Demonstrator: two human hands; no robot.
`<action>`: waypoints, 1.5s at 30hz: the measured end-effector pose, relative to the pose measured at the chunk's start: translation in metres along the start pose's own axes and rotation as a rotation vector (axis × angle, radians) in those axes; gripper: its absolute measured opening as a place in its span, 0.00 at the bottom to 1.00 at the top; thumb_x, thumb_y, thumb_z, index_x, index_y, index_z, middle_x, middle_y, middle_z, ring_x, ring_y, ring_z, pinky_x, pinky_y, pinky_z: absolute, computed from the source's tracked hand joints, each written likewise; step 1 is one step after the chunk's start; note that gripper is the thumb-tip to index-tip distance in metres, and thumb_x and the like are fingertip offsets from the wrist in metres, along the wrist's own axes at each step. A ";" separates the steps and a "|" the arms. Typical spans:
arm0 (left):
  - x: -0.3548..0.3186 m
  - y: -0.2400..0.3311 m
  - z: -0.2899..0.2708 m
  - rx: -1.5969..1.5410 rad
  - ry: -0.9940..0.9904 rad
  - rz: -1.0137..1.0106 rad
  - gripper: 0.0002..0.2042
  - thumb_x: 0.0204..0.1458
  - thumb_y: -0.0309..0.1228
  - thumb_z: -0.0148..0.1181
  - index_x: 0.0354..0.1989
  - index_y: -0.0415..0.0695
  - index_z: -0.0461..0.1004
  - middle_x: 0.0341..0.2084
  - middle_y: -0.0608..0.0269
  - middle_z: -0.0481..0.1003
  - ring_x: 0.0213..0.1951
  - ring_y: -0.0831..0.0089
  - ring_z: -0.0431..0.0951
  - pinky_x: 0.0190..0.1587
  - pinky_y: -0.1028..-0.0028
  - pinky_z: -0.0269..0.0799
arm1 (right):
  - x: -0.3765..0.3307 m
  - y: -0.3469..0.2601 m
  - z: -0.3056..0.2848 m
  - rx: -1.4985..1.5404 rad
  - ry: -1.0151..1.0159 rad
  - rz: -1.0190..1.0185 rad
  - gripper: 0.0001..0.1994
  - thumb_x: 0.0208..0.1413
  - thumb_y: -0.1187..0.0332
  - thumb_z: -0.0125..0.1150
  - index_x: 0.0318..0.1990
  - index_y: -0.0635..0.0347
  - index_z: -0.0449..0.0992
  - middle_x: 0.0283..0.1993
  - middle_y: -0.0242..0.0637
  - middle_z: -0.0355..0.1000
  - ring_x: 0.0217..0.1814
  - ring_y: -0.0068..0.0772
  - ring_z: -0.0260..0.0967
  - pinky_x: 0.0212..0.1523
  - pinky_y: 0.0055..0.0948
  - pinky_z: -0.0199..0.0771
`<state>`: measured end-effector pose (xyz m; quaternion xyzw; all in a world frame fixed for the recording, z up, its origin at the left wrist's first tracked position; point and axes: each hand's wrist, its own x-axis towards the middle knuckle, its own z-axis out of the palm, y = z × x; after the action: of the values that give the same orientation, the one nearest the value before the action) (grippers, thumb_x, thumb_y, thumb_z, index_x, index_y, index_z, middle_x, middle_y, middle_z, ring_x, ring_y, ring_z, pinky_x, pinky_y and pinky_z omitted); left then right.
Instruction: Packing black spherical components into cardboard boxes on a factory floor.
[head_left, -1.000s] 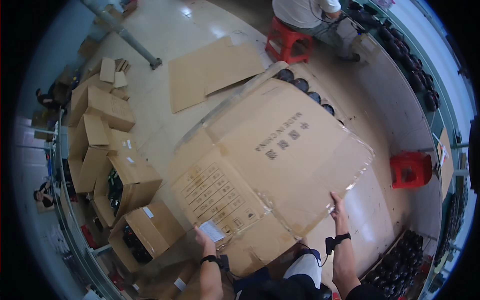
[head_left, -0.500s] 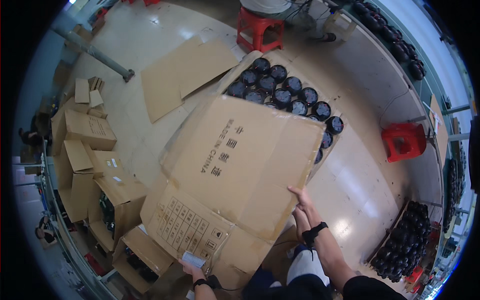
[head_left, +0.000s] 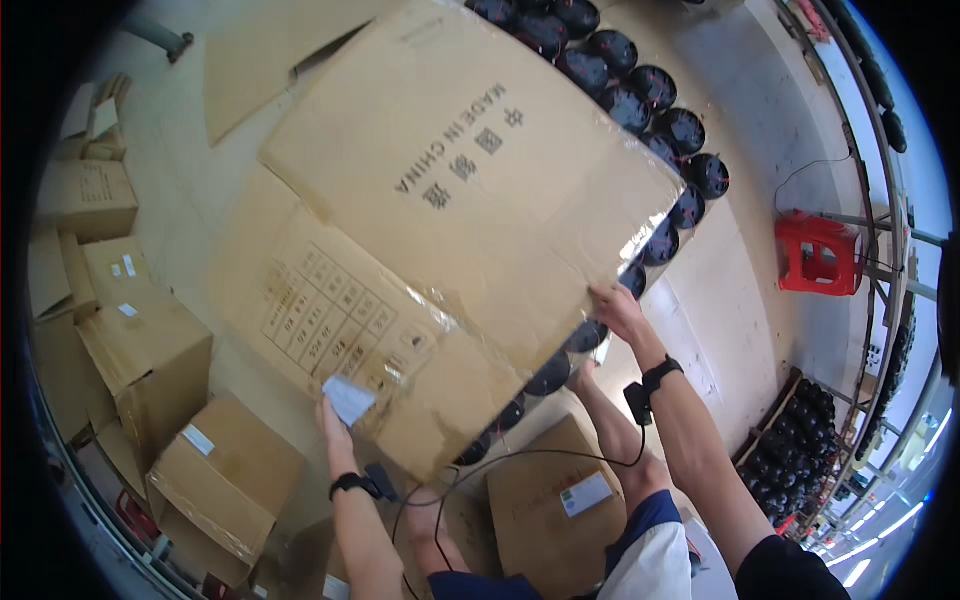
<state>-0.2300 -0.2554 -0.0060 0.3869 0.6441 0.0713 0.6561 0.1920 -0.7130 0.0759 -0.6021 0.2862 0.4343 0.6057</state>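
Cardboard sheet (head_left: pixel 450 200) spans between left hand (head_left: pixel 335 430) and right hand (head_left: pixel 620 311), both seemingly gripping its edges, grips partly hidden.

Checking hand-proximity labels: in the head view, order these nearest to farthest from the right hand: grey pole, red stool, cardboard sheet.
1. Cardboard sheet: its right-side edge is in the right hand.
2. Red stool: off to the right, beyond the sheet's edge.
3. Grey pole: upper left, past the sheet's far side.
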 end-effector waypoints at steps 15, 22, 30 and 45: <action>0.004 -0.006 -0.003 0.431 0.200 0.060 0.40 0.53 0.35 0.68 0.70 0.38 0.49 0.45 0.55 0.75 0.45 0.69 0.74 0.47 0.69 0.70 | -0.019 0.015 -0.029 -0.160 0.085 -0.095 0.10 0.65 0.67 0.54 0.49 0.61 0.71 0.46 0.38 0.73 0.45 0.32 0.74 0.43 0.34 0.83; 0.032 0.002 -0.034 0.821 0.278 0.138 0.37 0.47 0.38 0.73 0.63 0.34 0.62 0.39 0.57 0.77 0.38 0.73 0.77 0.38 0.73 0.73 | 0.006 0.034 -0.022 -0.553 0.266 -0.006 0.12 0.63 0.63 0.54 0.43 0.64 0.73 0.36 0.39 0.77 0.36 0.34 0.79 0.36 0.32 0.83; 0.013 0.031 -0.004 0.904 0.245 -0.098 0.26 0.43 0.39 0.75 0.45 0.37 0.72 0.31 0.62 0.75 0.30 0.74 0.76 0.29 0.73 0.77 | 0.013 0.025 -0.033 -0.655 0.296 0.034 0.10 0.60 0.65 0.55 0.39 0.66 0.73 0.34 0.41 0.77 0.33 0.33 0.79 0.31 0.30 0.82; -0.018 0.008 0.022 0.983 0.058 0.128 0.35 0.46 0.35 0.70 0.59 0.30 0.59 0.39 0.51 0.77 0.39 0.68 0.78 0.44 0.70 0.74 | -0.002 0.035 -0.033 -0.312 0.214 0.126 0.11 0.62 0.59 0.54 0.43 0.56 0.69 0.39 0.32 0.70 0.43 0.33 0.74 0.41 0.32 0.78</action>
<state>-0.2098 -0.2700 0.0099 0.6870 0.5945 -0.1899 0.3722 0.1668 -0.7493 0.0569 -0.7122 0.3154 0.4440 0.4430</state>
